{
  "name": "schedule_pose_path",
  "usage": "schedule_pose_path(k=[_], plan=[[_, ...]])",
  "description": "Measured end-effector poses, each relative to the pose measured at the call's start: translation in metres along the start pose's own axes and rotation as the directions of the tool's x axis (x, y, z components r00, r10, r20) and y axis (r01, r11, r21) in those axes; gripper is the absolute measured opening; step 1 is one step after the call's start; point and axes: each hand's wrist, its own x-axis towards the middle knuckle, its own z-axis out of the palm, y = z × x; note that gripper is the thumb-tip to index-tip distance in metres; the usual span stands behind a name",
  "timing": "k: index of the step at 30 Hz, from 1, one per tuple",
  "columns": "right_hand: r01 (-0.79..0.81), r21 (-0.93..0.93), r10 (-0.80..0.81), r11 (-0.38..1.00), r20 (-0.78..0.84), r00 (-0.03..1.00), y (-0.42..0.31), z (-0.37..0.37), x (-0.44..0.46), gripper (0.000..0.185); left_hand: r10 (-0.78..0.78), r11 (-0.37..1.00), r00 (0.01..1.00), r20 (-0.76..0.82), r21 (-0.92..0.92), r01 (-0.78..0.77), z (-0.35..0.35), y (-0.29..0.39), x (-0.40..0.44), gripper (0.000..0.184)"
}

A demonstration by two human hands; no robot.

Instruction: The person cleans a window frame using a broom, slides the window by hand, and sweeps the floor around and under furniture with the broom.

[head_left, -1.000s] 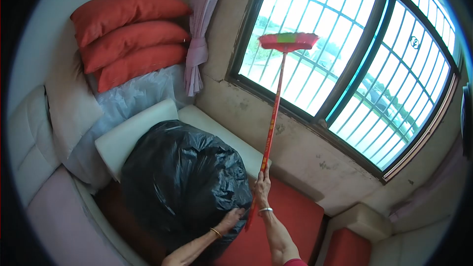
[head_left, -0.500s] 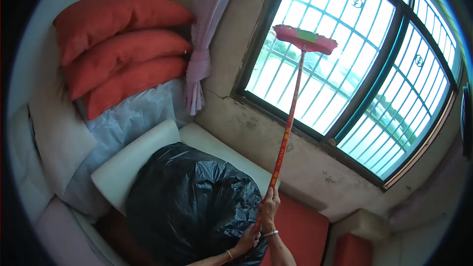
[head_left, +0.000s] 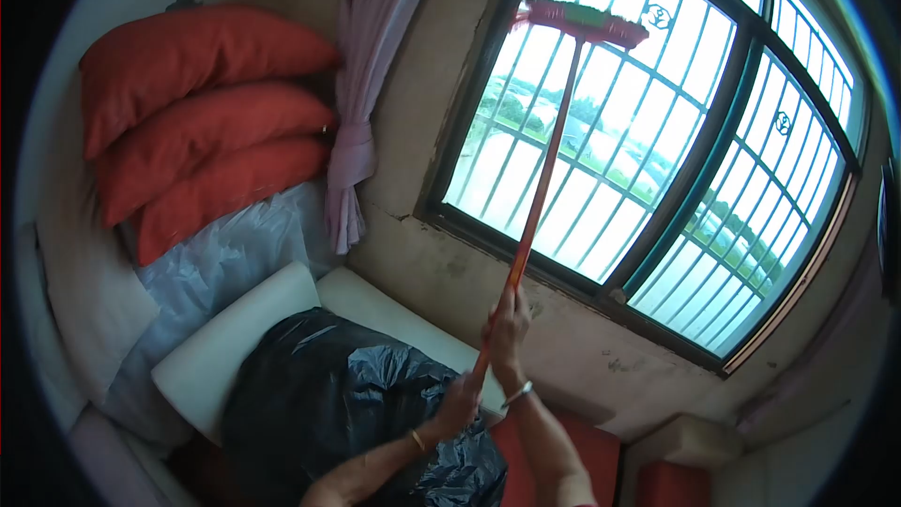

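Both hands grip the long red handle of a broom (head_left: 546, 192). Higher on the handle is my right hand (head_left: 508, 327), its fingers wrapped around it and a silver bangle on the wrist. Lower down, near the handle's end, my left hand (head_left: 458, 402) is closed around it, with a yellow bracelet on that wrist. The broom's pink and green bristle head (head_left: 587, 23) is raised in front of the barred window (head_left: 572, 160), bristles upward. Whether the bristles touch anything cannot be made out. Below my hands bulges a large black plastic bag (head_left: 319, 404).
Red cushions (head_left: 211, 117) are stacked at the left on clear plastic wrapping (head_left: 230, 239). A tied pink curtain (head_left: 357, 131) hangs beside the window. A pale bolster (head_left: 239, 338) and a red seat (head_left: 563, 455) lie around the bag.
The broom head has gone up across the window, and both hands have risen with the handle. The camera view has shifted slightly. Both hands keep their grip.
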Motion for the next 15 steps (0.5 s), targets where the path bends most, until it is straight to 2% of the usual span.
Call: schedule_pose_path(k=[1, 2, 3, 4, 5, 6, 7, 8, 10, 13, 14, 15], plan=[[-0.009, 0.063, 0.009, 0.998, 0.008, 1.0, -0.037, 0.012, 0.017, 0.024, 0.192, 0.964, 0.981, -0.014, 0.189, -0.185, -0.012, 0.013, 0.043, 0.036], [0.061, 0.01, -0.062, 0.998, 0.074, 0.995, -0.052, 0.014, 0.053, 0.025, 0.085, 0.984, 0.987, 0.137, 0.143, -0.104, -0.015, 0.005, 0.079, 0.045], [0.168, 0.006, -0.168, 0.986, 0.082, 0.982, -0.083, 0.022, 0.074, 0.026, 0.186, 0.973, 0.982, 0.036, 0.13, -0.189, -0.023, 0.02, 0.115, 0.048], [0.222, -0.063, -0.219, 0.973, 0.047, 0.974, -0.109, 0.031, 0.099, 0.028, -0.151, 0.982, 0.95, 0.273, -0.064, 0.175, -0.026, 0.022, 0.157, 0.051], [0.214, -0.05, -0.211, 0.976, 0.058, 0.976, -0.138, 0.039, 0.118, 0.029, -0.234, 0.868, 0.942, 0.239, -0.385, 0.313, -0.042, 0.052, 0.194, 0.032], [0.188, -0.033, -0.185, 0.982, 0.073, 0.98, -0.166, 0.045, 0.134, 0.028, -0.369, 0.702, 0.868, 0.334, -0.512, 0.495, -0.066, 0.096, 0.224, 0.026], [0.159, -0.018, -0.156, 0.987, 0.092, 0.983, -0.183, 0.052, 0.147, 0.028, -0.469, 0.481, 0.764, 0.443, -0.598, 0.641, -0.083, 0.122, 0.241, 0.028], [0.189, -0.056, -0.182, 0.98, 0.118, 0.976, -0.18, 0.056, 0.157, 0.027, -0.482, 0.475, 0.757, 0.441, -0.595, 0.649, -0.086, 0.116, 0.241, 0.028], [0.217, -0.088, -0.202, 0.972, 0.16, 0.966, -0.157, 0.064, 0.155, 0.029, -0.453, 0.561, 0.813, 0.366, -0.592, 0.579, -0.089, 0.094, 0.232, 0.039], [0.275, -0.248, -0.284, 0.929, -0.001, 0.959, -0.087, 0.073, 0.154, 0.029, -0.546, 0.535, 0.763, 0.347, -0.556, 0.636, -0.082, 0.057, 0.191, 0.038], [0.303, -0.228, -0.304, 0.925, 0.032, 0.952, -0.067, 0.07, 0.125, 0.022, -0.403, 0.724, 0.88, 0.252, -0.5, 0.475, -0.064, 0.014, 0.156, 0.03], [0.352, -0.324, -0.361, 0.878, 0.034, 0.932, -0.014, 0.058, 0.118, 0.023, -0.217, 0.867, 0.961, 0.173, -0.418, 0.271, -0.042, -0.032, 0.112, 0.023]])
